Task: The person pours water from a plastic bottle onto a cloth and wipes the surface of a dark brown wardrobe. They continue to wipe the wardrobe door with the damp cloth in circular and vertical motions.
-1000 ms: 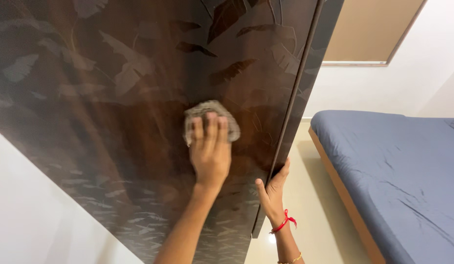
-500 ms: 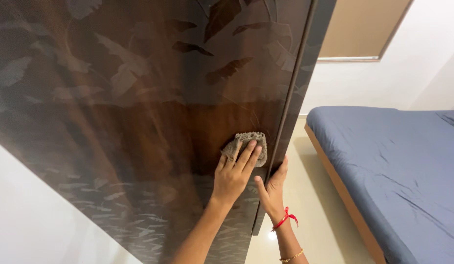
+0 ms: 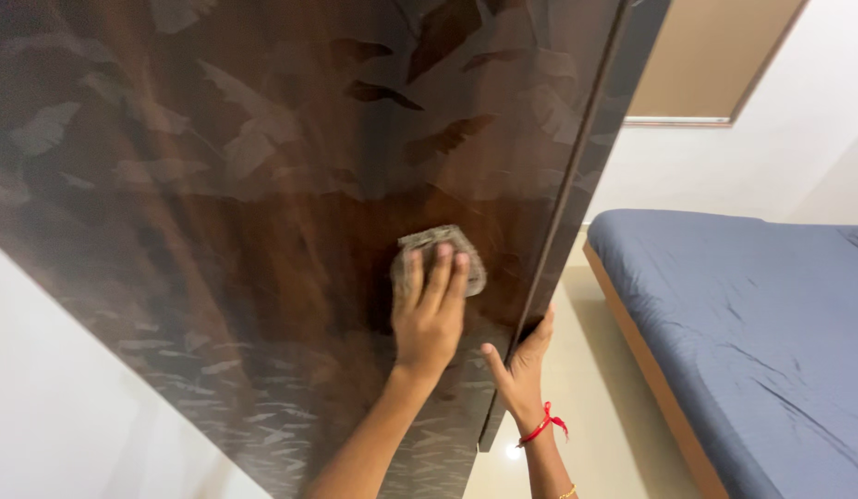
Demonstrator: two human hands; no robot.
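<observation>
The left hand (image 3: 431, 314) lies flat, fingers stretched out and close together, pressing a small grey-brown cloth (image 3: 438, 259) against the glossy dark brown wardrobe door (image 3: 262, 185); the cloth is crumpled, coarse in weave, its rounded upper edge showing above the fingertips; it sits low on the door, near the right edge; the door bears a pale leaf pattern and mirrors the arm; the right hand (image 3: 519, 365) curls round that edge, thumb on the front, a red thread (image 3: 544, 425) at the wrist; a blue-sheeted bed (image 3: 752, 323) stands to the right.
</observation>
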